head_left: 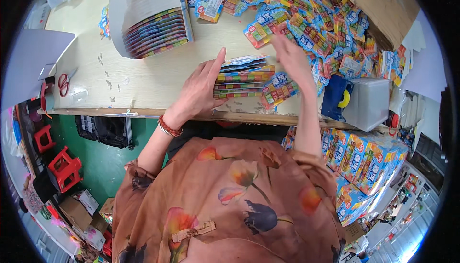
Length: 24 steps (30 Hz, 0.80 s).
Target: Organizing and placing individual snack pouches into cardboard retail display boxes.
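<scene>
Head view, left hand (199,90) open against packet stack (244,78), right hand (292,59) open above, loose packets (311,28) behind, scissors (63,82) far left

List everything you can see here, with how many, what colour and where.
stack of flat packets: one, multicoloured, table centre, between the hands
loose packets: many, blue and multicoloured, table's far right
open box of packets: one, white, far left of centre
scissors: one, red-handled, table's left edge
clear plastic tub: one, right edge
cartons: several, blue, lower right
stools: two, red, floor left
left hand: against the stack's left side
right hand: blurred, above the stack's right end
</scene>
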Each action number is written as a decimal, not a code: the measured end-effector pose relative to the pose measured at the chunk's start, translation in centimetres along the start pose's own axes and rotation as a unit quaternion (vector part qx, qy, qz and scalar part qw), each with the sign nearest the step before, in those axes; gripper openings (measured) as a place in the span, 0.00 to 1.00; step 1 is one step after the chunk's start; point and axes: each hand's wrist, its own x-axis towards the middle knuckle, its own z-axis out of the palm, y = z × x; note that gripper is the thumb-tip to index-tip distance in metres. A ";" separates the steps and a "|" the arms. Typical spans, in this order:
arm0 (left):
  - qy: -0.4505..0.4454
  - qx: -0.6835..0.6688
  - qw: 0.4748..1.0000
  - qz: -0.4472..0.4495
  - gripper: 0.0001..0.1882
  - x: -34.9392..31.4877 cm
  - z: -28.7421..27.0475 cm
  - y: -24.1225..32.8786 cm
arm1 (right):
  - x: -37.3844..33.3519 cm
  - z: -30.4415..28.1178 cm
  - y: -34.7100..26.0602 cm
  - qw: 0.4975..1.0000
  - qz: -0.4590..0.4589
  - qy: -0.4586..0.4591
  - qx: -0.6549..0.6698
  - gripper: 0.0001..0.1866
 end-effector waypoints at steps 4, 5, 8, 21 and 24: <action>-0.007 -0.022 1.000 0.013 0.64 0.1 0.1 -0.8 | -3.6 -0.1 3.3 0.947 -0.074 -0.008 0.313 0.12; 0.012 -0.019 0.999 0.031 0.64 0.2 0.4 -0.8 | -3.9 0.6 4.3 0.957 -0.054 -0.014 0.286 0.11; 0.042 -0.004 0.998 0.048 0.65 -0.2 0.7 -1.3 | -4.5 2.6 5.1 0.961 -0.017 -0.001 0.275 0.07; 0.045 -0.130 0.991 -0.004 0.59 -0.1 0.7 -1.0 | -2.3 2.2 4.7 0.922 -0.072 0.008 0.381 0.06; 0.026 -0.135 0.991 0.004 0.55 0.1 0.7 -1.1 | -3.5 3.0 5.8 0.889 -0.074 -0.004 0.451 0.15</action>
